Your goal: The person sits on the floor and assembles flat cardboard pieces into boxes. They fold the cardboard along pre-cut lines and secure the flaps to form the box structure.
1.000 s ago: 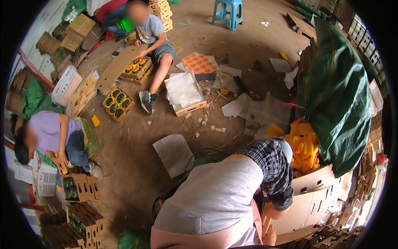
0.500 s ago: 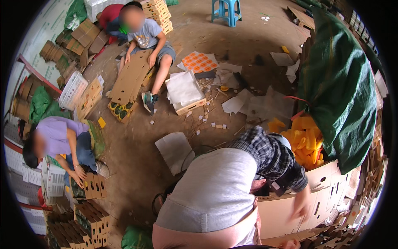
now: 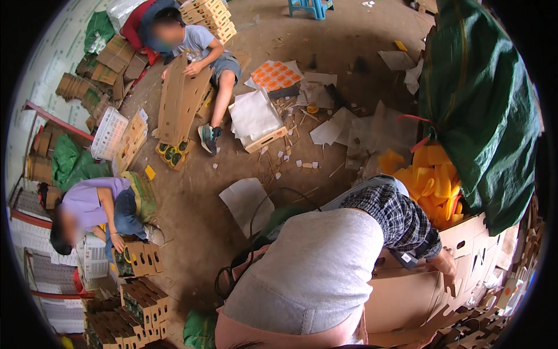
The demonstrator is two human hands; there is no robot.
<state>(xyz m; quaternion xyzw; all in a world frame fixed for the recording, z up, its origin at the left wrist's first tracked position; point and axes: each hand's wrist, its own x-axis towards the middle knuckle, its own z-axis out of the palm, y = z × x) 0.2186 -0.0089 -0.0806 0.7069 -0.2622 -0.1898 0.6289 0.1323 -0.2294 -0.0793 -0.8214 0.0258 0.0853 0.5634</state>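
Note:
My left arm fills the lower middle, in a grey sleeve with a checked cuff over the forearm. At its end, my left hand (image 3: 445, 263) is closed at the edge of a brown cardboard box (image 3: 407, 294), whose panels stand partly folded. Its fingertips are partly hidden against the board. My right hand is out of the picture. Just beyond my left hand lies a heap of yellow foam nets (image 3: 436, 186) beside a large green woven sack (image 3: 482, 116).
Flat cut cardboard (image 3: 494, 320) is piled at the lower right. A white-lined carton (image 3: 264, 138), loose paper (image 3: 247, 200) and scraps lie on the floor. At left a person in purple (image 3: 96, 198) handles a carton; a person in grey (image 3: 203, 43) holds a long cardboard sheet (image 3: 181, 104).
My left hand has moved right and up to the box's edge, and the box panels have shifted. My right hand, at the lower edge before, has left the picture.

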